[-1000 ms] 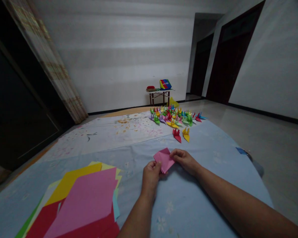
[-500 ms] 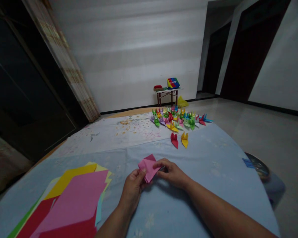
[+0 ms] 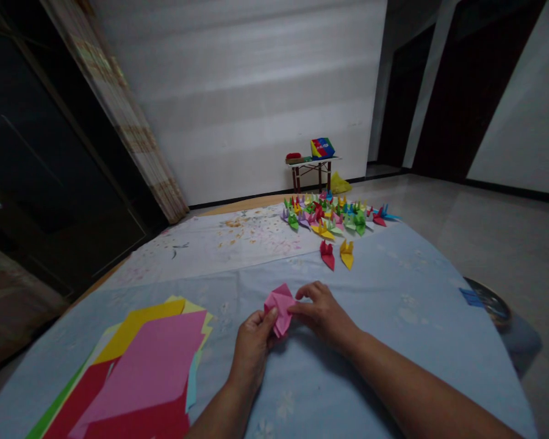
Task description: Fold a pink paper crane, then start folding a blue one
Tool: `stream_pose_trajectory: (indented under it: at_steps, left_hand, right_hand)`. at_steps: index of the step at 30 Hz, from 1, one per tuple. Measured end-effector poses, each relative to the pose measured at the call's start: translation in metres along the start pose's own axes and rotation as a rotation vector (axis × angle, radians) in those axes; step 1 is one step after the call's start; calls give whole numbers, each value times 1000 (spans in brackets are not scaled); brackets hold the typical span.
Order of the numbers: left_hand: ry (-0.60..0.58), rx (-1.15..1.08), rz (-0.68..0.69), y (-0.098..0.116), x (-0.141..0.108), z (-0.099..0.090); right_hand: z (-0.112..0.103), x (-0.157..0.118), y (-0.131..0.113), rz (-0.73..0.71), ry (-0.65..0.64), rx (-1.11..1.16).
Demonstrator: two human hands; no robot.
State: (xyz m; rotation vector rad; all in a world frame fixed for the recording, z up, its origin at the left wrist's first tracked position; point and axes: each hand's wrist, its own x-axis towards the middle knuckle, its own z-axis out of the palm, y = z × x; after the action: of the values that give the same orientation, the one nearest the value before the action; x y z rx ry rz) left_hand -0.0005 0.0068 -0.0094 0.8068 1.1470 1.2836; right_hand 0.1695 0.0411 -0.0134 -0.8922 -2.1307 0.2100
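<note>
A small folded pink paper (image 3: 281, 306) is held just above the blue cloth, near the middle of the view. My left hand (image 3: 255, 341) pinches its lower left part between thumb and fingers. At its right edge, my right hand (image 3: 322, 314) has its thumb and a finger on the paper, the fingers bent. Beyond the hands, a red folded crane (image 3: 327, 255) and a yellow one (image 3: 346, 254) lie side by side on the cloth.
Large coloured sheets (image 3: 150, 353) lie in a pile at the left. Many folded cranes (image 3: 333, 214) stand at the table's far end. A stool with a round tray (image 3: 489, 303) is beyond the right edge. A small table (image 3: 313, 163) stands by the wall.
The pink paper's right side has changed shape, with a flap now lifted or bent. My right hand's fingers have shifted on its edge. The whole view has moved slightly.
</note>
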Motion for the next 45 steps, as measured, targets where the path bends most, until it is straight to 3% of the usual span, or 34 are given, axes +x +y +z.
stream_pose_trajectory:
  at_steps: [4, 12, 25, 33, 38, 45]
  left_hand:
    - [-22, 38, 23, -3, 2, -1]
    - [-35, 176, 112, -6, 4, -4]
    - [-4, 382, 314, 5, -9, -2]
    - [-98, 515, 352, 2, -16, 4]
    - [-174, 526, 270, -8, -15, 8]
    - [-76, 197, 187, -3, -10, 13]
  right_hand:
    - [-1, 3, 0, -34, 6, -17]
    - [-7, 2, 1, 39, 10, 184]
    - [-9, 1, -2, 378, -4, 673]
    - [-10, 4, -2, 523, 165, 686]
    - [-9, 5, -4, 508, 210, 646]
    - [-8, 0, -12, 338, 115, 481]
